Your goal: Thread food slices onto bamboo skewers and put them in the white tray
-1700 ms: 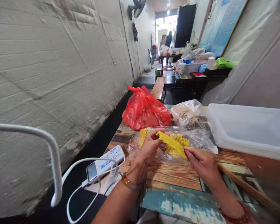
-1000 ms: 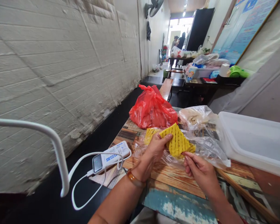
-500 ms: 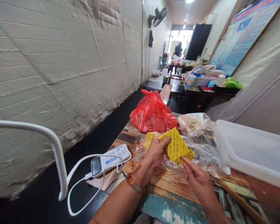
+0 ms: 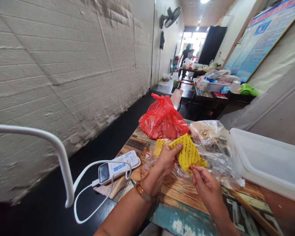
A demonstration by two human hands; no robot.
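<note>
Left hand [image 4: 166, 159] is gripping the yellow ridged sheet [image 4: 187, 149] by its upper-left side, thumb lying on top; right hand [image 4: 206, 184] is pinching its lower edge with the fingertips. Sheet is hanging tilted between both hands, above the clear plastic bag [image 4: 225, 165] on the wood-print table [image 4: 180, 193]. Working it well is probably calling for light, even tension, since the ridged strips are looking easy to tear. White power bank [image 4: 124, 163] is showing large blue Chinese characters, too blurred for sure reading; wall poster [image 4: 265, 39] is carrying small, illegible text. No brand is reading clearly.
</note>
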